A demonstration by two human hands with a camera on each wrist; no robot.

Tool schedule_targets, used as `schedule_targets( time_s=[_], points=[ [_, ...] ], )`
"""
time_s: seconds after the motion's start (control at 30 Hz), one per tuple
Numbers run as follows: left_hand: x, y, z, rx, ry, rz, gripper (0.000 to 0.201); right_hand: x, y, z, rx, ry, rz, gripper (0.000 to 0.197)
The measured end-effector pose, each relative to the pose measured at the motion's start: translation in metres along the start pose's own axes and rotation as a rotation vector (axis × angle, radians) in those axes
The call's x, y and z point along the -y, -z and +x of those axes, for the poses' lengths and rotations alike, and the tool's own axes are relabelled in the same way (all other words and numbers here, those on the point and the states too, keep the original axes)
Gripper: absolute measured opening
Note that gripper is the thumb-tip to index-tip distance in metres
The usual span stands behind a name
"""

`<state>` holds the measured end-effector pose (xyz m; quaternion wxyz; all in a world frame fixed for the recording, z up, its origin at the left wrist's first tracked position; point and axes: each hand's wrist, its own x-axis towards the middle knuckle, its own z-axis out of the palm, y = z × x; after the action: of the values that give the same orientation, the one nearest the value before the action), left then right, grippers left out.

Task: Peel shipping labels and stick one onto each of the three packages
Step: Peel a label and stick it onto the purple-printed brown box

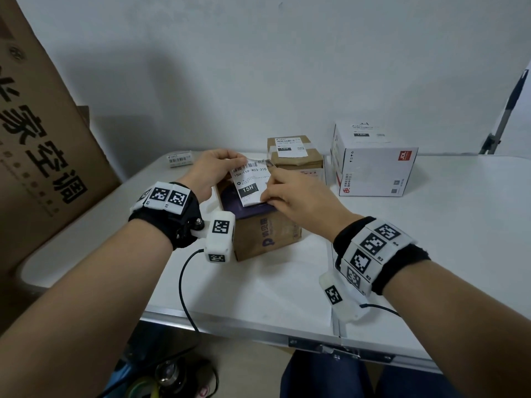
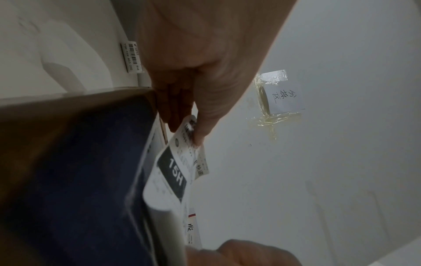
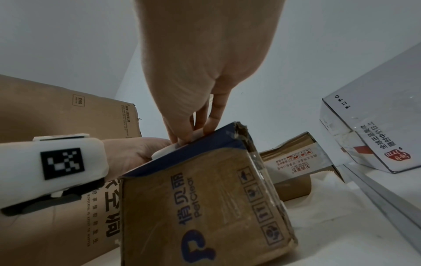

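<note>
Both hands on a shipping label [image 1: 249,182] over the nearest package.

Right hand [image 1: 298,199]: fingertips curled down onto the label's near right edge, pressing it against the dark top of the brown carton [image 1: 265,237]; whether thumb and finger pinch the paper, cannot tell. Left hand [image 1: 214,165]: thumb and fingers pinch the label's far left corner, that end lifted and curling off the carton top. Label reads "15H" in a black block. The carton stands on the white table [image 1: 431,225], directly under the grip. Beyond the grip, a second brown box [image 1: 296,160] carries a label on top; further right, a white box [image 1: 373,165] also carries one. Left of the left hand, far side, a small stack of labels [image 1: 180,159] lies on the table. A large cardboard sheet [image 1: 43,139] leans at far left.
</note>
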<state>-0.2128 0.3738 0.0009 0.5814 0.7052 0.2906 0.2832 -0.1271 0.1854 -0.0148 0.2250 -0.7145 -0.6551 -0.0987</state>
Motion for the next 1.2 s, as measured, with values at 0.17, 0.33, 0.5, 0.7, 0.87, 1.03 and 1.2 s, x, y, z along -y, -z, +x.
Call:
schedule_targets(
  time_s=[0.17,0.33,0.5,0.7,0.87,1.03,1.2],
  points=[
    [0.0009,0.0011,0.0019,0.002,0.008,0.035,0.003,0.0007,0.0007,-0.0009,0.028,-0.032,0.007,0.023],
    [0.0003,0.0014,0.0028,0.008,0.012,0.051,0.003,0.0026,0.0025,-0.0009,0.058,-0.046,0.000,0.025],
    [-0.0001,0.0006,0.0029,0.005,0.024,0.046,0.004,0.0039,0.0030,-0.0023,0.054,-0.049,-0.001,0.026],
    [0.0011,0.0006,0.0041,0.002,0.034,0.036,0.005,0.0057,0.0040,-0.0054,0.036,-0.041,-0.008,0.026],
    [0.0014,0.0009,0.0044,0.004,0.036,0.037,0.004,0.0080,0.0046,-0.0061,0.036,-0.041,-0.026,0.026],
    [0.0004,0.0011,0.0040,0.008,0.039,0.047,0.008,0.0090,0.0049,-0.0074,0.031,-0.045,-0.029,0.026],
    [0.0010,0.0020,0.0041,-0.002,0.040,0.036,0.007,0.0089,0.0025,-0.0074,0.003,-0.064,-0.025,0.025]
  ],
)
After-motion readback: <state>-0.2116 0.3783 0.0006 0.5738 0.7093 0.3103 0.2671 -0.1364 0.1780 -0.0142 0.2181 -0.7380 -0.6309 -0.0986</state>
